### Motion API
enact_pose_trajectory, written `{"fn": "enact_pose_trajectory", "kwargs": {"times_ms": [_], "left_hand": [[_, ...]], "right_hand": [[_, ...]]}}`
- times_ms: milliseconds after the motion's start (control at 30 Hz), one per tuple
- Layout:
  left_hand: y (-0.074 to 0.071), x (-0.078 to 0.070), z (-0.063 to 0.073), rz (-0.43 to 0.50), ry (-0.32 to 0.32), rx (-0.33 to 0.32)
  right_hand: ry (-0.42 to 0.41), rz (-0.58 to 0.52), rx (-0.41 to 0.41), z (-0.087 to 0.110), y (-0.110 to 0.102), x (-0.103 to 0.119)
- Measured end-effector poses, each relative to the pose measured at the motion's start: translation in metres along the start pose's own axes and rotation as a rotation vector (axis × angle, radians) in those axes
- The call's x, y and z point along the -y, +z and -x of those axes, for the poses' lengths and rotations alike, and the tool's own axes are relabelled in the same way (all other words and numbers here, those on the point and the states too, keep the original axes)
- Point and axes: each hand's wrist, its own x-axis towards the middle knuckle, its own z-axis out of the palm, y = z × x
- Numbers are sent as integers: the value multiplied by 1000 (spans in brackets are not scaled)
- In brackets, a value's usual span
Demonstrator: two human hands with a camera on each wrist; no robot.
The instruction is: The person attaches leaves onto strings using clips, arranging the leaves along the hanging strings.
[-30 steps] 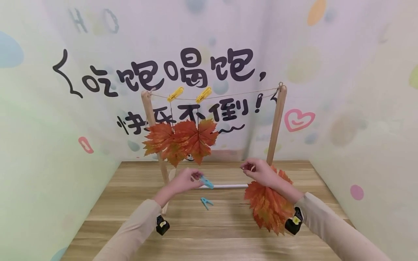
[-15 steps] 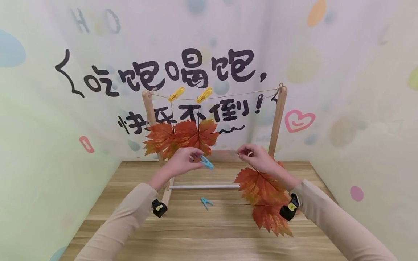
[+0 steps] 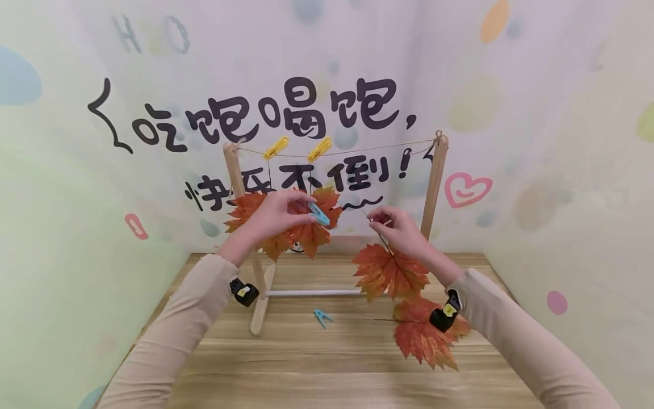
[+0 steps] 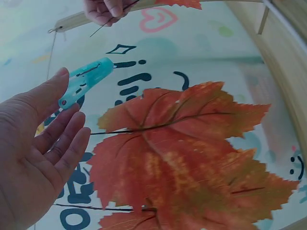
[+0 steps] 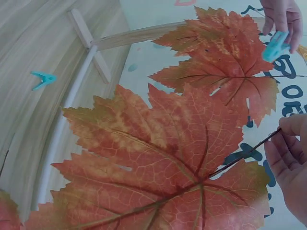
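Observation:
My left hand (image 3: pixel 280 215) pinches a light blue clothespin (image 4: pixel 87 82) between thumb and fingertips, in front of the hanging leaves in the head view. My right hand (image 3: pixel 399 230) pinches the dark stem of an orange-red maple leaf (image 5: pixel 158 167), whose blade hangs below the fingers. Two more maple leaves (image 4: pixel 192 139) hang by their stems from a thin string (image 3: pixel 368 149), each under a yellow clothespin (image 3: pixel 319 149). Both hands are raised above the table, below the string.
The string spans two wooden posts (image 3: pixel 433 187) joined low down by a white rod (image 3: pixel 317 293). On the wooden table (image 3: pixel 286 363) lie a second blue clothespin (image 3: pixel 322 318) and another maple leaf (image 3: pixel 426 335), near the right forearm. A printed wall (image 3: pixel 536 113) stands behind.
Both hands have risen, the left with the blue clothespin, the right with the leaf. That leaf has come up off the one lying on the table.

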Motion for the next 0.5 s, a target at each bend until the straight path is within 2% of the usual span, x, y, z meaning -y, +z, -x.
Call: {"fn": "enact_pose_trajectory", "kwargs": {"times_ms": [233,500], "left_hand": [[-10,-4,-12,0,21,-41],[-19,-12,-19,43,-39,-87]], "right_hand": [[-13,-10,-42,-7,-4,8],[-36,-24,-93,-18,-4,12]]}}
